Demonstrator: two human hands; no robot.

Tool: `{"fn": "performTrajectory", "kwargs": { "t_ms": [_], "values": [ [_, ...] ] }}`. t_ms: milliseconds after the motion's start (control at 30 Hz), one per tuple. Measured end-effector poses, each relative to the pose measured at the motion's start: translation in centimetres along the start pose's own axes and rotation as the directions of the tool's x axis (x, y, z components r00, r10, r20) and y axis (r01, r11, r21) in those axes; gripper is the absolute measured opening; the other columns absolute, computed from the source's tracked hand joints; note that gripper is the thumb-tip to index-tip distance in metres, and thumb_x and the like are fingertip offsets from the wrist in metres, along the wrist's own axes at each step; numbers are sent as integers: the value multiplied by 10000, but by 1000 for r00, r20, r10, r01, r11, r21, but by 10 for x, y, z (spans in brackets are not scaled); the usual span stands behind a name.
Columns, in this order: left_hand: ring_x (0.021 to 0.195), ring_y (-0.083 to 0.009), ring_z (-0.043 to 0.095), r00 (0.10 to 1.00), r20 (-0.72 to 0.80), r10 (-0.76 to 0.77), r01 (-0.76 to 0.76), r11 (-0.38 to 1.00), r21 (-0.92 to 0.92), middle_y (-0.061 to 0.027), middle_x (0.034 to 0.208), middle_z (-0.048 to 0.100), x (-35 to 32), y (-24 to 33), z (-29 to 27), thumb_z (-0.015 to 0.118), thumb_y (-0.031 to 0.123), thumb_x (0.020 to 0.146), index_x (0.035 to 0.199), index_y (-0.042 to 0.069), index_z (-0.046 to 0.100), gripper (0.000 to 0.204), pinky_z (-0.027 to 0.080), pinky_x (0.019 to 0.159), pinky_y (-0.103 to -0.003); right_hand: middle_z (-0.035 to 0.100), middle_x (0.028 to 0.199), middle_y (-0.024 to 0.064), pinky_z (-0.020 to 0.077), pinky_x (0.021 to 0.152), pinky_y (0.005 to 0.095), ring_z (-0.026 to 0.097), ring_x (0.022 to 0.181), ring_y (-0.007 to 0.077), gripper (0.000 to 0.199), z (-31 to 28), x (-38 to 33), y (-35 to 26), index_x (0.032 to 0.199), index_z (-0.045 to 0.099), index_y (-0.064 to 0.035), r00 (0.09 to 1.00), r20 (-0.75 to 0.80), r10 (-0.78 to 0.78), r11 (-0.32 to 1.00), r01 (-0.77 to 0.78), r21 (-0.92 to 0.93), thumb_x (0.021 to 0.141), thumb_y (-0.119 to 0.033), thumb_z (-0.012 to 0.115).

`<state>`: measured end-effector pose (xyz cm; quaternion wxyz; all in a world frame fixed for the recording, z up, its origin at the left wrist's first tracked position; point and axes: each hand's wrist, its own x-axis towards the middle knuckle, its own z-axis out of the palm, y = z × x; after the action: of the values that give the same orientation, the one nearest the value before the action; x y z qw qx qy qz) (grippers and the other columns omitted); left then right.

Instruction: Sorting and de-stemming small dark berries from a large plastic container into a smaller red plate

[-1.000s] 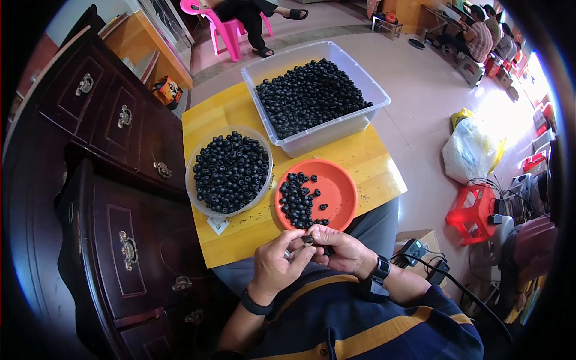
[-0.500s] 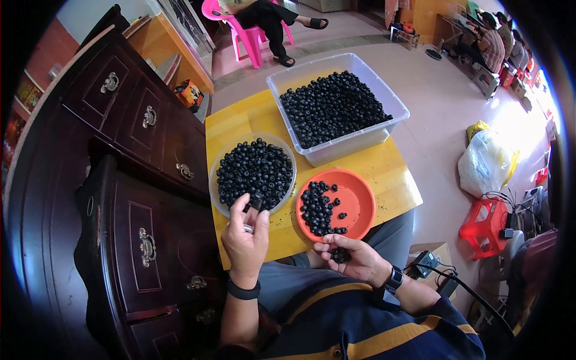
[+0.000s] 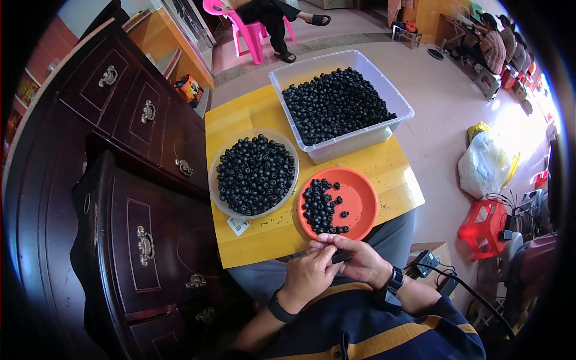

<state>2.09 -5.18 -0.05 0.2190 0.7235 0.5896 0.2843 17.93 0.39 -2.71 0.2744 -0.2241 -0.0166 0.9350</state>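
My left hand (image 3: 309, 273) and my right hand (image 3: 357, 259) meet at the near edge of the yellow table (image 3: 372, 174), just below the orange plate (image 3: 360, 195). Both sets of fingers pinch a small dark object (image 3: 341, 257) between them. The plate carries several black berries (image 3: 319, 207) on its left side. A round clear bowl (image 3: 218, 198) heaped with black berries sits left of the plate. A clear rectangular tub (image 3: 354, 143) full of the same berries stands at the far side.
A dark wooden cabinet (image 3: 129, 198) with metal handles stands close on the left. A pink plastic chair (image 3: 246, 27) with a seated person is beyond the table. A white bag (image 3: 485, 163) and a red stool (image 3: 485, 229) lie right; other people sit far right.
My left hand has come back from the round bowl to the table's near edge and joined my right hand on the small dark object.
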Motion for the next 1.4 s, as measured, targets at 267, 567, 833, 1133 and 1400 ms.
{"fn": "performTrajectory", "kwargs": {
  "t_ms": [267, 567, 833, 1133, 1400],
  "values": [
    [702, -281, 691, 991, -64, 117, -115, 993, 29, -94, 811, 675, -1, 2, 0, 723, 121, 805, 1106, 94, 670, 306, 562, 595, -386, 607, 1325, 174, 483, 1074, 414, 590, 1235, 272, 346, -10, 3, 0, 1320, 553, 32, 995, 92, -28, 995, 19, 93, 1069, -186, 455],
    [715, -294, 682, 992, -63, 112, -116, 991, -63, -81, 823, 654, -3, 7, 0, 681, 23, 788, 1009, 88, 672, 231, 551, 607, -394, 626, 1305, 183, 487, 1070, 416, 611, 1211, 269, 327, -10, 2, -3, 1285, 572, 39, 998, 54, -14, 990, 7, 138, 1065, -180, 470],
    [746, -280, 684, 985, 13, 172, -172, 985, -14, -65, 895, 628, -1, 5, -3, 667, 23, 789, 1033, 110, 663, 260, 565, 620, -395, 629, 1314, 169, 488, 1061, 412, 614, 1196, 250, 340, -13, 1, 0, 1282, 585, 20, 997, 73, 17, 996, -23, 83, 1081, -205, 430],
    [706, -262, 681, 983, 58, 173, -179, 978, 106, -55, 920, 611, -4, 6, 0, 700, 89, 774, 1094, 107, 649, 324, 568, 591, -375, 646, 1272, 179, 518, 1025, 424, 636, 1149, 264, 302, -13, 2, 1, 1161, 602, 6, 998, 52, 19, 991, -25, 129, 1088, -217, 411],
    [673, -205, 649, 985, -152, 82, -132, 926, -354, -77, 863, 628, 0, 6, -16, 665, -13, 785, 1021, 44, 689, 244, 540, 617, -309, 662, 1200, 106, 594, 851, 326, 675, 1071, 185, 222, -17, -1, -1, 1173, 602, -50, 999, 43, 17, 1000, -17, 10, 1066, -215, 498]
  ]
}}
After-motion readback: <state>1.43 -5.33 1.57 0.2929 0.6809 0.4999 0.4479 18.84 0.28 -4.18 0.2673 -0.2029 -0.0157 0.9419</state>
